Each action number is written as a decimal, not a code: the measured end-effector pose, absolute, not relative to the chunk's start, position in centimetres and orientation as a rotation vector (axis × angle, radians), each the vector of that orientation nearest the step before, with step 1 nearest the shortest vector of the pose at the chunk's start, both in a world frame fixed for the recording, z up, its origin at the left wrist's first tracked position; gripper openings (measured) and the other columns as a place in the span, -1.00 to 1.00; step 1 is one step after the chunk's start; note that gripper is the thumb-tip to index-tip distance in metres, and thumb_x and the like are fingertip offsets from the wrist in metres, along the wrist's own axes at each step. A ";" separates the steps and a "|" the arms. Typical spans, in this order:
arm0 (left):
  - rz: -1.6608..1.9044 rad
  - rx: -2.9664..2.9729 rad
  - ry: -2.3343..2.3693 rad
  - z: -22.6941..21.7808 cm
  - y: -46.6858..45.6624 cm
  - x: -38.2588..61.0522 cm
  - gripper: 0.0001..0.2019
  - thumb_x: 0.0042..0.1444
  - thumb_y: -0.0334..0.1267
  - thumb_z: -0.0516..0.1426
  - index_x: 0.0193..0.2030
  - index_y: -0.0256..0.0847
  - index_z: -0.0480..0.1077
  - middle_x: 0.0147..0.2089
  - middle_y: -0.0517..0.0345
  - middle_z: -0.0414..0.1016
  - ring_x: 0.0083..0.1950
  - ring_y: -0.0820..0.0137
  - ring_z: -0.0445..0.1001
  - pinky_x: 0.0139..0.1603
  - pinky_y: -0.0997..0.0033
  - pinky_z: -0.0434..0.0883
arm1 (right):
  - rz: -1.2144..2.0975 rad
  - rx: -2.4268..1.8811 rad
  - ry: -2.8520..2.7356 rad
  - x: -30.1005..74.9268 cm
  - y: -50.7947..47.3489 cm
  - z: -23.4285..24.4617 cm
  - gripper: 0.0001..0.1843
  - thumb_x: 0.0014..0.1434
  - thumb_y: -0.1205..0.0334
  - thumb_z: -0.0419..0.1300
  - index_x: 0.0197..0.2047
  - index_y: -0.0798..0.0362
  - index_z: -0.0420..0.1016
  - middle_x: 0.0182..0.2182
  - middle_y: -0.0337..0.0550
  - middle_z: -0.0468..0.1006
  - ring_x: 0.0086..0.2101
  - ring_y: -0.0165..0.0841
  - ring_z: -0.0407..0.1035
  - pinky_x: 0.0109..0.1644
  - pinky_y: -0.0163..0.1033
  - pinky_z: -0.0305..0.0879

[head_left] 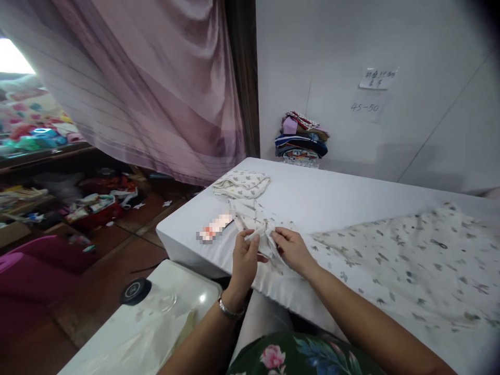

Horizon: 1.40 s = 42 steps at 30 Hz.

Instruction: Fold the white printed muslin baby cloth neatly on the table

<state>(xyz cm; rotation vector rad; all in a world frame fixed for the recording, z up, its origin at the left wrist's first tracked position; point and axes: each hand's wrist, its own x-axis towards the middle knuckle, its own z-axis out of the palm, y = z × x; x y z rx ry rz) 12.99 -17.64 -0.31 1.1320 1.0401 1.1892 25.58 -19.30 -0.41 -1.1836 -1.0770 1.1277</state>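
Observation:
My left hand (245,256), with a metal bracelet on its wrist, is closed on a narrow strip of white printed fabric (255,221) at the near edge of the white table (320,198). My right hand (294,251) pinches the same fabric piece a little to the right, fingers curled. The piece lies bunched between both hands. A large sheet of the same leaf-print cloth (414,260) spreads over the table to the right. A folded pile of matching fabric pieces (242,185) rests further back on the left.
A stack of folded colourful clothes (300,139) stands against the white wall. A pink curtain (156,83) hangs at left. A white machine top with a black knob (135,290) sits beside my left arm. Clutter covers the tiled floor (97,203).

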 end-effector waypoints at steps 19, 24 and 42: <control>1.111 1.334 1.052 1.5 -19.1 12.5 -0.80 -0.04 -0.14 0.15 -0.45 -0.25 0.47 -0.60 0.26 0.31 -0.54 0.54 0.24 -0.51 0.56 0.24 | 0.723 -1.228 -1.394 25.4 -21.3 0.2 -0.80 0.17 0.09 0.06 -0.30 0.05 0.35 -0.48 -0.26 0.39 -0.49 -0.45 0.26 -0.45 -0.36 0.19; 1.100 1.343 1.061 1.9 -19.4 12.4 -0.78 -0.02 -0.16 0.12 -0.56 -0.25 0.43 -0.65 0.26 0.27 -0.58 0.54 0.21 -0.51 0.55 0.21 | 0.443 -1.230 -1.656 25.8 -21.7 0.6 -0.81 0.20 0.13 0.05 -0.20 0.04 0.36 -0.33 -0.16 0.41 -0.39 -0.43 0.31 -0.37 -0.34 0.26; 0.936 1.241 0.973 3.1 -20.2 11.8 -0.70 0.02 -0.08 0.12 -0.34 -0.30 0.50 -0.66 0.18 0.33 -0.60 0.49 0.27 -0.58 0.54 0.23 | -0.192 -1.325 -1.946 25.7 -22.6 1.9 -0.78 0.26 0.22 -0.03 -0.22 0.06 0.42 -0.35 -0.06 0.40 -0.28 -0.30 0.28 -0.25 -0.24 0.21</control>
